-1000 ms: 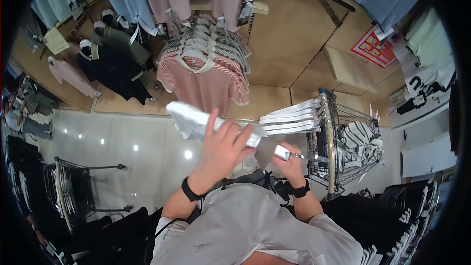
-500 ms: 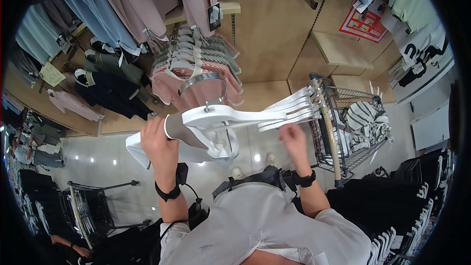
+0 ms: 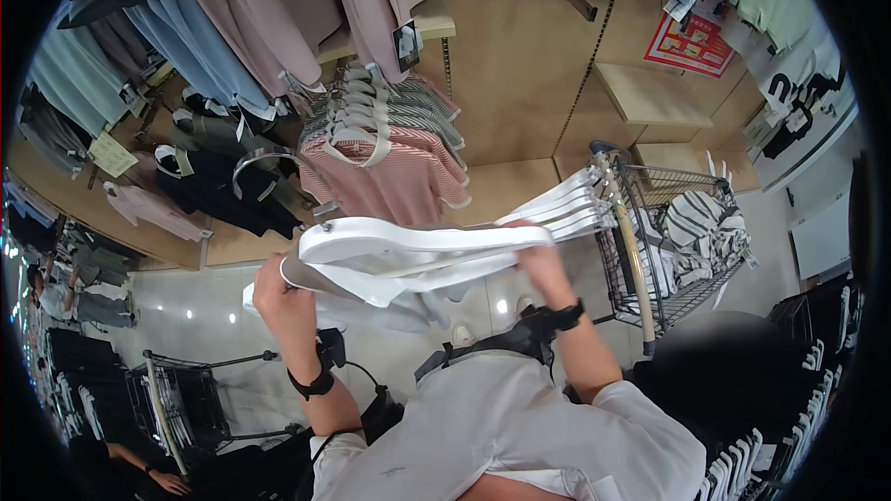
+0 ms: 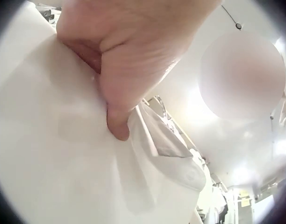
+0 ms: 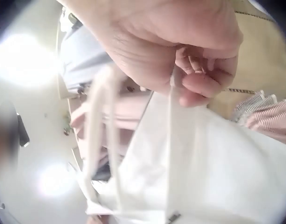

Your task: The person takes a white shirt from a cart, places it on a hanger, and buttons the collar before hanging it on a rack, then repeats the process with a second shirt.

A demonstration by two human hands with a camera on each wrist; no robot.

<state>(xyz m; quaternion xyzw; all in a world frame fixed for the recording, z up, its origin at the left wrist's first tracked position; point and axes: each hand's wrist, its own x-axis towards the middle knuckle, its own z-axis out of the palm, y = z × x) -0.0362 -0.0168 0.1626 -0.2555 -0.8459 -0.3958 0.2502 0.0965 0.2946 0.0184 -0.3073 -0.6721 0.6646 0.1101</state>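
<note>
A white shirt (image 3: 390, 301) hangs on a white hanger (image 3: 418, 237) in front of my body, its metal hook (image 3: 278, 156) pointing up and away at the left. My left hand (image 3: 284, 301) grips the shirt at its left end. In the left wrist view, the thumb (image 4: 118, 126) presses on the white cloth (image 4: 49, 135). At the other end, my right hand (image 3: 546, 269) pinches the cloth near the hanger's tip. The right wrist view shows the curled fingers (image 5: 201, 84) holding a fold of the shirt (image 5: 227, 149), which drapes below them.
On the right stands a wire cart (image 3: 668, 260) with white hangers (image 3: 566, 199) on its near end and striped clothes inside. Ahead, striped pink shirts (image 3: 408, 162) hang on a wooden rack. Black clothes (image 3: 733, 376) hang at lower right; another cart (image 3: 186, 408) is at lower left.
My left hand has moved left from the middle to the shirt's left end. My right hand first held the hanger's hook end, let go, then took the shirt's right end. The hook has swung left.
</note>
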